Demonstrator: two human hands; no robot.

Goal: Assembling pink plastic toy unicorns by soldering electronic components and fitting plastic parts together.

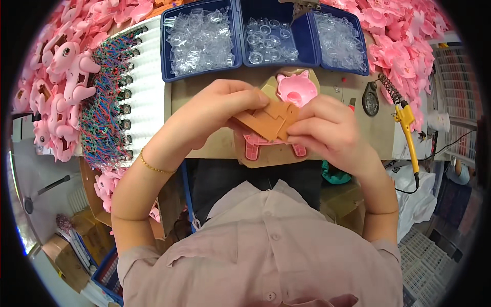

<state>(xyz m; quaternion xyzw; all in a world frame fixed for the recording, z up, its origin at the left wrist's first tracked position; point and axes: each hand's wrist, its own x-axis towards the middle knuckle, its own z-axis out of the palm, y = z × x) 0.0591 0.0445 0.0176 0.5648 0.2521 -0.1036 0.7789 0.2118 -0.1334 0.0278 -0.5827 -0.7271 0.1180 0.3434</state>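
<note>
My left grip (217,105) and right grip (330,128) both pinch the flat orange piece (269,121) above the desk (217,147), and it looks light, stiff and maybe snappable, so its edges seem best to hold.

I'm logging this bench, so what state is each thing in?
Orange-brown part: held up, tilted
Left hand: gripping the orange-brown part
Right hand: gripping it too
Pink shell: hollow side up, partly hidden
Left bin: filled with clear parts
Middle bin: partly filled, bare floor showing
Right bin: filled with clear parts
Soldering iron: in its coil holder; heat can't be told
</note>
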